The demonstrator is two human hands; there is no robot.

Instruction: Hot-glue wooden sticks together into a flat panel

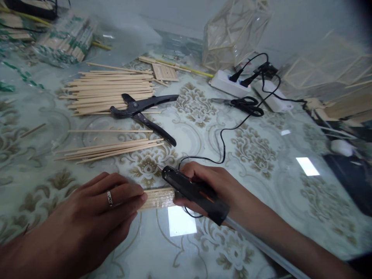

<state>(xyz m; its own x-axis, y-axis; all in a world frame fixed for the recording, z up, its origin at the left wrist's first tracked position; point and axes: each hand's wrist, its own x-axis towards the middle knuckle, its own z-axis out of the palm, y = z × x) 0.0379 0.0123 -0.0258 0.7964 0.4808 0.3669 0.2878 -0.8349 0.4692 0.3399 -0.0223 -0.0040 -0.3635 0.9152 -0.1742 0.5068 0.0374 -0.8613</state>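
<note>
My right hand (213, 180) is wrapped round a black hot glue gun (194, 193), its metal nozzle pointing to the upper left. A clear glue stick (261, 245) runs out of the gun's back end. Beneath the nozzle's level lies a flat strip of wooden sticks (158, 198) set side by side, with a shiny surface. The fingers of my left hand (99, 213), one with a ring, are together and grip the strip's left end, hiding it. The gun and my right hand cover its right end.
Loose wooden sticks (116, 149) and a larger pile (107, 91) lie beyond, with a black hand cutter (135, 108) on the pile's edge. Scissors (247, 104), a white power strip (229, 83) and a black cord (223, 143) are to the right. Stick frames (232, 38) stand behind.
</note>
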